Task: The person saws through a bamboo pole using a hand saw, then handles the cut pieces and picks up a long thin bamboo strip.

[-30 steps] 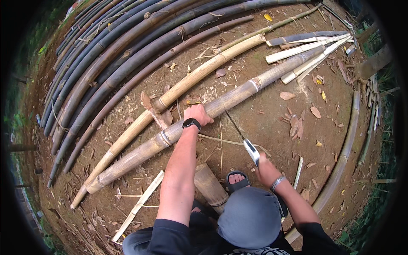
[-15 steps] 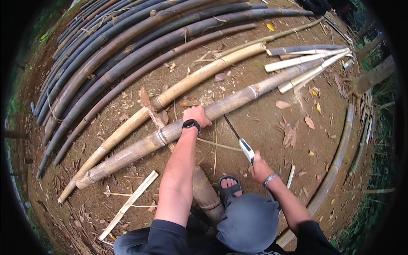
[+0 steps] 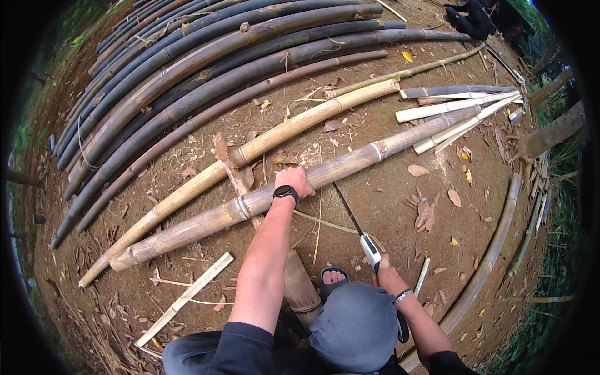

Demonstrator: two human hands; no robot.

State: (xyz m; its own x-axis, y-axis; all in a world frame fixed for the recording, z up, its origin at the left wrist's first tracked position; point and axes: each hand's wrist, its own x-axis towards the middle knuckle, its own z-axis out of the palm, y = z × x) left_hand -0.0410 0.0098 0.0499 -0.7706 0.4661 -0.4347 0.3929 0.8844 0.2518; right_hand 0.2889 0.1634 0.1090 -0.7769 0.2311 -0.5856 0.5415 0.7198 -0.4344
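A thick brown-grey bamboo pole lies slanting across the ground in front of me. My left hand, with a black watch at its wrist, is closed over the pole near its middle. Just right of it, the dark thin blade of a handsaw meets the near side of the pole. Lower right, my right hand is wrapped round the saw's white and black handle. Whether the blade has cut into the bamboo is too small to tell.
A yellowish bamboo pole lies just beyond, with many dark poles farther back. Split bamboo strips are at upper right, and one strip at lower left. A short bamboo piece is near my sandalled foot.
My right hand has drawn the saw back toward me, with more blade showing on the near side of the pole. My left hand keeps its place on the bamboo; the view has shifted slightly.
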